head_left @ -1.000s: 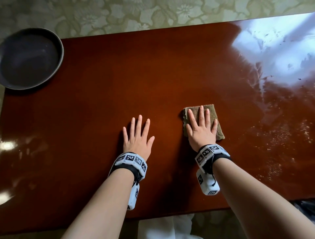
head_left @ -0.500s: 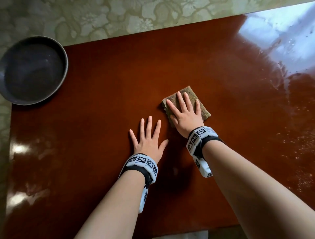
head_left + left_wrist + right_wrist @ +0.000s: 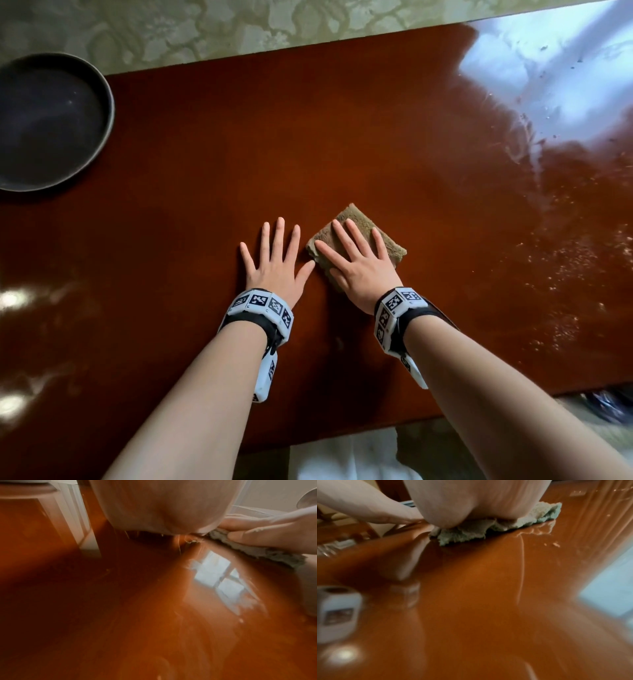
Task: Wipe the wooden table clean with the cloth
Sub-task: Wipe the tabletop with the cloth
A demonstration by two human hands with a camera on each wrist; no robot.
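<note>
Cloth [image 3: 359, 236] sits mid-frame on the table [image 3: 342, 137], my right hand [image 3: 359, 270] flat on it, fingers straight and spread. Left hand [image 3: 274, 263] is splayed just beside, so I might bump it, and the crumbs [image 3: 565, 260] at right could smear.

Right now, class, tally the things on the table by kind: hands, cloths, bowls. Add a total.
Hands: 2, left hand and right hand
Cloths: 1, cloth
Bowls: 1, dark bowl, overhanging the table's edge
Total: 4

- Table [image 3: 342, 144]: glossy red-brown wood, glare and pale specks and smears toward its right side.
- Cloth [image 3: 359, 222]: folded, tan-brown terry, lying flat on the table near its middle, corner pointing away.
</note>
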